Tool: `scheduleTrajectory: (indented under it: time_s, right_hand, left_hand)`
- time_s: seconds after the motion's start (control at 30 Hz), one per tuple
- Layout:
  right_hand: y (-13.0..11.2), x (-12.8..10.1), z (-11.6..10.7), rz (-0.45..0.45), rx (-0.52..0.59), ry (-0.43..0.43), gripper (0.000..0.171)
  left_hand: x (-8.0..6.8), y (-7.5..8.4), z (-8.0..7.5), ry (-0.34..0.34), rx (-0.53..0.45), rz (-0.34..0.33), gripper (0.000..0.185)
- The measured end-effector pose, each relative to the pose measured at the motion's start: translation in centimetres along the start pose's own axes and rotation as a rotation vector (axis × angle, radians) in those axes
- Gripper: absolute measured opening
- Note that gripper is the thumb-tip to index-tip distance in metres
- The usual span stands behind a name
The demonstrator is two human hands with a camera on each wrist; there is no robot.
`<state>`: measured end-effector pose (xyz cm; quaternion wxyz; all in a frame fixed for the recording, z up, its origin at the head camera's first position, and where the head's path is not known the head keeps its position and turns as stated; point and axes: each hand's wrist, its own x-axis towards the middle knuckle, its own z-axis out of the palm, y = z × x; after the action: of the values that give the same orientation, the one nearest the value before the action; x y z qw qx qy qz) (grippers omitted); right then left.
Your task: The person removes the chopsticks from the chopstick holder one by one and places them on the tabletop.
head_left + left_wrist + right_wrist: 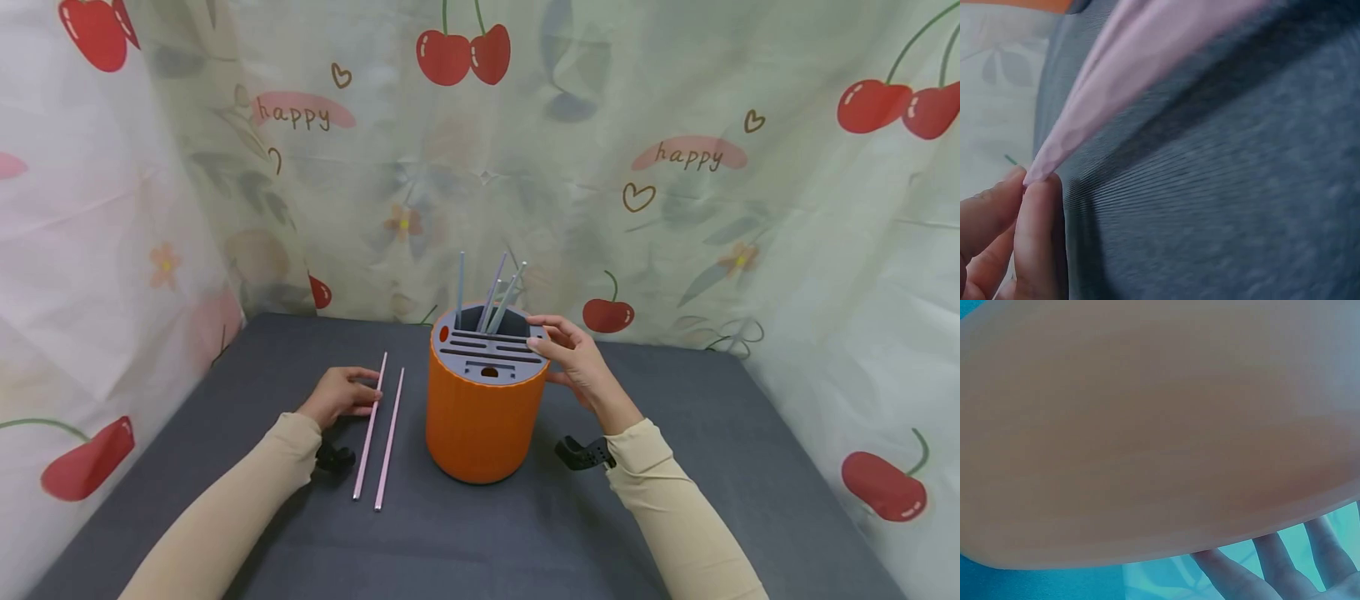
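My left hand (347, 395) pinches a pink chopstick (370, 429) between thumb and finger. In the left wrist view the pinched chopstick (1097, 106) runs from the fingertips to the upper right. Beside it, to its right, lies a second pink chopstick (389, 442), roughly parallel. An orange round utensil holder (480, 425) with a grey slotted top stands upright at the middle. Resting at its right rim is my right hand (577, 358), its fingers spread over the top edge and side. The right wrist view shows extended fingers (1279, 565) along the holder's wall.
Several thin sticks, pale blue, green and purple (491, 296), stand in the holder's rear compartment. A dark grey cloth (480, 533) covers the table. Curtains with cherry prints (525, 167) hang behind and at both sides.
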<state>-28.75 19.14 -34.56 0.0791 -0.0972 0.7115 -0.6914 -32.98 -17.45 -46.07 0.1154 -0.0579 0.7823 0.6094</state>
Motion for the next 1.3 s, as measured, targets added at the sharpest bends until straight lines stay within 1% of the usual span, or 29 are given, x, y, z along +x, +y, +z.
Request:
scheduleTrajectory:
  time_s: [0.17, 0.33, 0.6, 0.77, 1.0, 1.17, 1.3]
  right_hand:
    - [0.0, 0.0, 0.0, -0.002, 0.009, -0.001, 0.032]
    - [0.0, 0.0, 0.0, -0.004, 0.011, 0.001, 0.031]
    - [0.1, 0.0, -0.1, -0.012, -0.009, -0.003, 0.034]
    - [0.2, 0.1, -0.1, -0.01, -0.005, -0.003, 0.034]
    - [0.3, 0.1, -0.2, -0.011, -0.003, -0.009, 0.034]
    - [0.2, 0.1, -0.2, -0.012, 0.003, -0.015, 0.036]
    - [0.2, 0.1, -0.2, -0.011, 0.002, -0.016, 0.036]
  left_hand:
    - [0.1, -0.4, 0.6, 0.017, 0.027, -0.023, 0.046]
    - [0.1, -0.2, 0.9, 0.046, 0.065, -0.043, 0.047]
    - [0.2, 0.1, 1.3, 0.062, 0.135, -0.027, 0.048]
    - [0.3, 0.3, 1.5, 0.071, 0.188, -0.021, 0.048]
    - [0.6, 0.1, 1.5, 0.069, 0.192, -0.018, 0.048]
    - [0.9, 0.1, 1.4, 0.07, 0.203, -0.048, 0.049]
    - [1.0, 0.1, 1.4, 0.066, 0.215, -0.059, 0.049]
